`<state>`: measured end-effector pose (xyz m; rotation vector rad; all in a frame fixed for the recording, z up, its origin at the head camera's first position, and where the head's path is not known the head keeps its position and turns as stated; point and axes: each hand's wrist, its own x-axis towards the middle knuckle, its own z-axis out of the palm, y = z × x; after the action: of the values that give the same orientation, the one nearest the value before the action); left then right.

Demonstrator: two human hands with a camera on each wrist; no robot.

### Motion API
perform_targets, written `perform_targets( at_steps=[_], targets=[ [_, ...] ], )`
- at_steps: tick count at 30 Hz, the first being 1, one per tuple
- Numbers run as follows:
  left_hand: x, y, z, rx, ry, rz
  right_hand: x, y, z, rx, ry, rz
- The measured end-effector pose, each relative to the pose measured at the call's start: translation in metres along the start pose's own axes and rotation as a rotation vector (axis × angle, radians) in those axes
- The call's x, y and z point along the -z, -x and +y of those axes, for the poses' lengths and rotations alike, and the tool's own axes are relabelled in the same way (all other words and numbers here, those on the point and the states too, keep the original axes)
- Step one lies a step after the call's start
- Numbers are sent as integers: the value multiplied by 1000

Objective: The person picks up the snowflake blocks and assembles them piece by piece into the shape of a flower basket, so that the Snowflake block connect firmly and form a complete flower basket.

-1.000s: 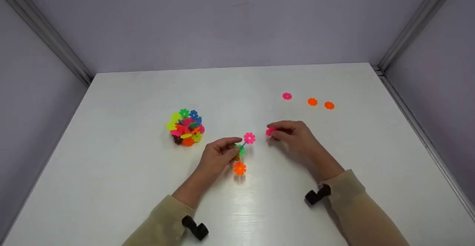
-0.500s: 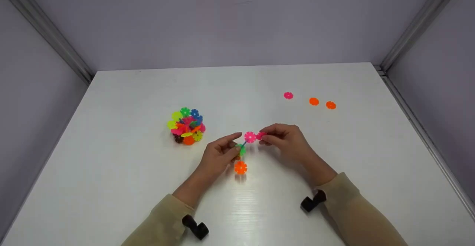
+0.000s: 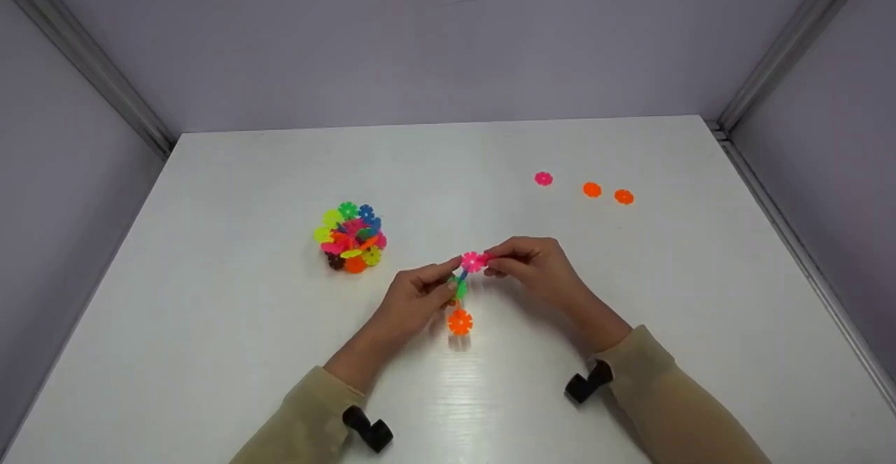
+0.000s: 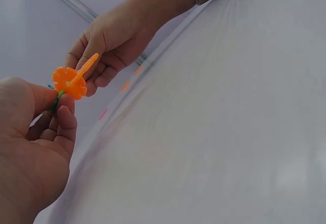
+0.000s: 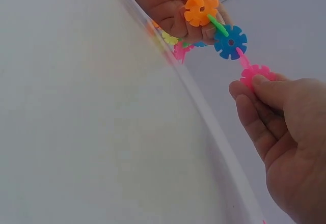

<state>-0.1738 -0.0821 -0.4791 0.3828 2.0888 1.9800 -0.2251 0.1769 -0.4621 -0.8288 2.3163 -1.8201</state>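
Observation:
My left hand (image 3: 416,299) pinches a notched green plastic disc (image 3: 460,287) between thumb and fingers. It belongs to a chain of interlocking flower-shaped discs: an orange disc (image 3: 460,322) at the near end, a second orange one (image 4: 76,84), a blue disc (image 5: 231,42) and a pink disc (image 3: 472,262) at the far end. In my right hand (image 3: 535,264), thumb and fingertips pinch another pink disc (image 5: 254,74), whose edge meets the chain's pink disc. The fingertips cover part of that held disc.
A round cluster of multicoloured discs (image 3: 353,236) sits on the white table (image 3: 210,310), left of the hands. Farther back on the right lie a loose pink disc (image 3: 544,178) and two orange discs (image 3: 592,190). Walls rise behind and at both sides.
My right hand has moved left with its pink disc, closing the gap to the chain's pink end. The left hand has shifted slightly right, its index finger now at the chain's pink disc.

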Motion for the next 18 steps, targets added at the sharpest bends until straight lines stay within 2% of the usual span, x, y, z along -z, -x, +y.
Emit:
perform_targets(
  at_steps=[3,6,14,18],
  targets=[
    [1,0,-1,-22,-5,-20,0,0,0,-5,0,2],
    [0,0,-1,-9,5,-12,0,0,1,-35,4,1],
    [-2,-3,-3,62,36,105,1,0,4,-100,-59,-58],
    [-2,-5,-4,62,23,107,-2,0,2,-85,-41,-122]
  ],
)
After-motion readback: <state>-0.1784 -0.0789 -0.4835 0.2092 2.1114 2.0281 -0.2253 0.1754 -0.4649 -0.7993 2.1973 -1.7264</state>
